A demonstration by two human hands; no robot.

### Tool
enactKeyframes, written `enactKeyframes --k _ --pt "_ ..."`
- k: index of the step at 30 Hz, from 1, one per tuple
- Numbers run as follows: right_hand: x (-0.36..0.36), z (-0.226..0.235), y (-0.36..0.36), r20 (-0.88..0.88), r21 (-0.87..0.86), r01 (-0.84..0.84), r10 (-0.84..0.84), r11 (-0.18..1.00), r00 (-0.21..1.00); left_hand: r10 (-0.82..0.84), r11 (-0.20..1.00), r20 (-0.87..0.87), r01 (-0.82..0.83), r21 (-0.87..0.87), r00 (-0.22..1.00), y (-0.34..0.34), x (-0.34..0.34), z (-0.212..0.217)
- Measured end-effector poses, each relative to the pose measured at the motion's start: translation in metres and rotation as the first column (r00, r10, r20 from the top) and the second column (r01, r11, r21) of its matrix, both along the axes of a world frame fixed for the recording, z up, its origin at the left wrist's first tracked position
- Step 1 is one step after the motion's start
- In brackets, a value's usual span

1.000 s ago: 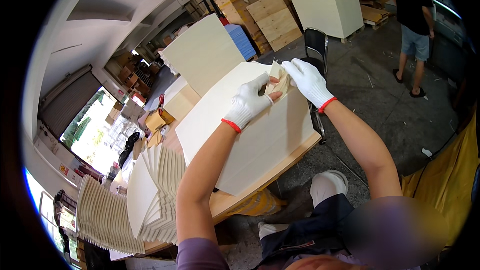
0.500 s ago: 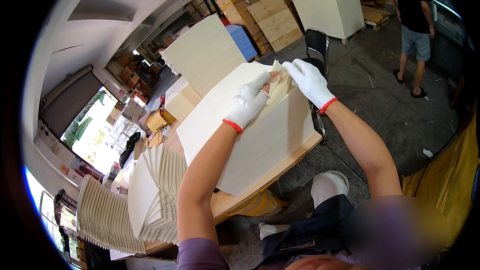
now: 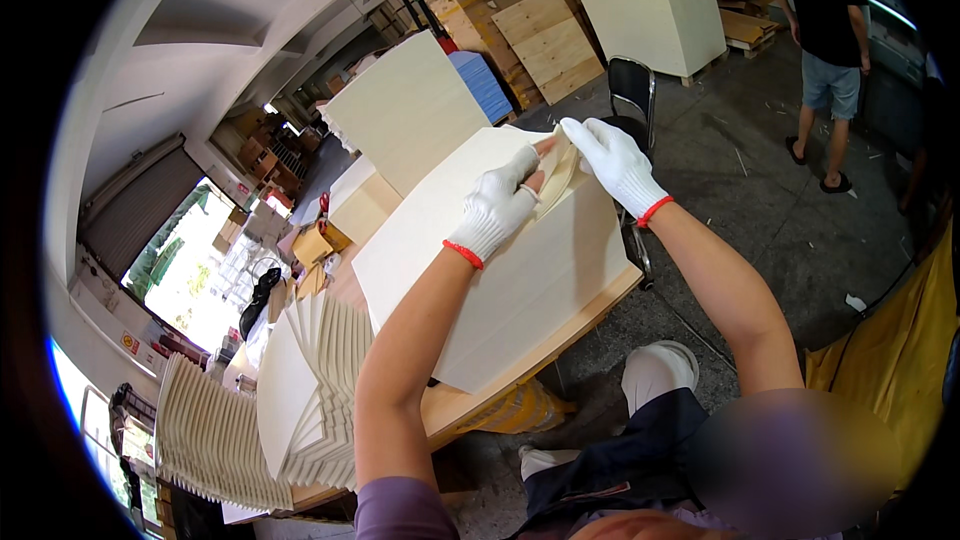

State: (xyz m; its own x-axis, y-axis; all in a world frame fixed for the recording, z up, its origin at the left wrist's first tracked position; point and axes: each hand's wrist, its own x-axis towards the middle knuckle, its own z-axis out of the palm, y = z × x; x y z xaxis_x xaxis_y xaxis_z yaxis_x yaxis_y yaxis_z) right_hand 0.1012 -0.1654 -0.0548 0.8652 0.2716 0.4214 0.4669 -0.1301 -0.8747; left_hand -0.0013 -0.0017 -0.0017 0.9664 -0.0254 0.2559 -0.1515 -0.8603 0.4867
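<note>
Pinching upturned cream paper sheets with gloved right hand, atop stack at near right corner of tabletop; touching same sheets with gloved left hand; cannot tell whether grasping.

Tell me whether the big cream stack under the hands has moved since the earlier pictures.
No: handled sheets aside, the cream stack sits unshifted against the wooden table edge.
</note>
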Motion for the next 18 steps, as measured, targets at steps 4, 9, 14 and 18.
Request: enactKeyframes --k 4,9,14,18 --pt "0.004 -0.005 0.002 0.049 -0.001 0.018 -0.018 1.0 0.999 0.013 0.999 0.013 -0.014 0.044 1.0 0.003 0.003 -0.003" --pt "0.009 -0.012 0.004 0.05 0.045 0.014 -0.017 0.999 0.999 0.027 0.995 -0.024 -0.024 0.098 0.999 -0.008 -0.001 0.002" --pt "0.004 -0.007 0.002 0.03 0.036 0.008 -0.009 0.999 1.0 -0.008 0.993 0.043 0.003 0.116 0.999 -0.001 0.003 -0.004" --pt "0.012 -0.013 -0.003 0.09 0.088 -0.013 0.005 0.996 0.996 -0.051 0.984 0.064 0.039 0.173 0.997 -0.004 -0.001 -0.004"
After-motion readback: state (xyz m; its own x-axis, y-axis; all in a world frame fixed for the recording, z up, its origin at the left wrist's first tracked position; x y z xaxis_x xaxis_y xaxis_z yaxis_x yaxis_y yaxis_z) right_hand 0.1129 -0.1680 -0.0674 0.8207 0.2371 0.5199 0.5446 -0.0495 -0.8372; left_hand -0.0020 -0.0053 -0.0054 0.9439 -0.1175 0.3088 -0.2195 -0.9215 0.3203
